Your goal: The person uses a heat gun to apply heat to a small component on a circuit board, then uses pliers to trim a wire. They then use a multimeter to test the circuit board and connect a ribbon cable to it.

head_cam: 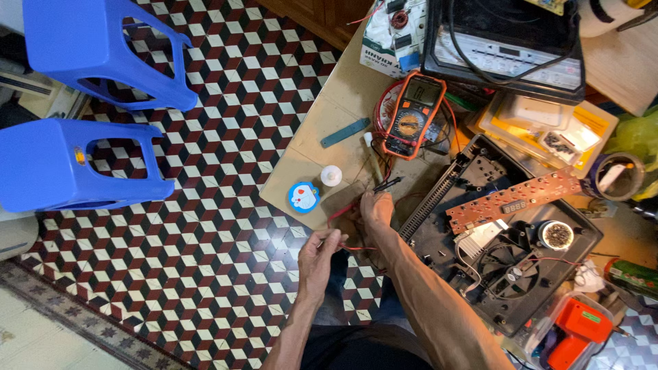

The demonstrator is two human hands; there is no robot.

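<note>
My left hand (319,252) hovers off the table's near edge with its fingers pinched on a thin red test lead (356,247). My right hand (376,207) rests on the table edge and grips the black probe (388,183) with its red and black leads. The leads run up to an orange-cased multimeter (413,115) lying on the table. To the right lies an opened black appliance base (504,253) with a fan, and an orange-brown circuit board (514,199) across it.
Two blue plastic stools (103,51) lie tipped on the patterned tile floor at left. On the wooden table (329,113) sit a round blue sticker (303,196), a white cap (332,176) and a blue-grey strip (345,132). An orange tool (572,332) lies at lower right.
</note>
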